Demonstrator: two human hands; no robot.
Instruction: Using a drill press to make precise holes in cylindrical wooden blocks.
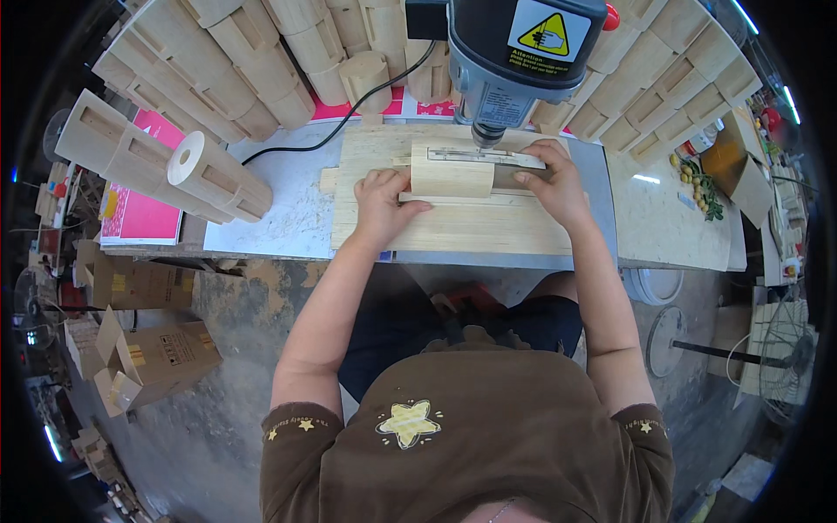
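Head view: your left hand (381, 205), thumb spread, braces the left end of the pale wooden block (453, 181); your right hand (560, 181) grasps its right end, on the board (453, 234) near the drill chuck (486, 135). Should either hold slacken, the block could roll, pulling a hand chuckward
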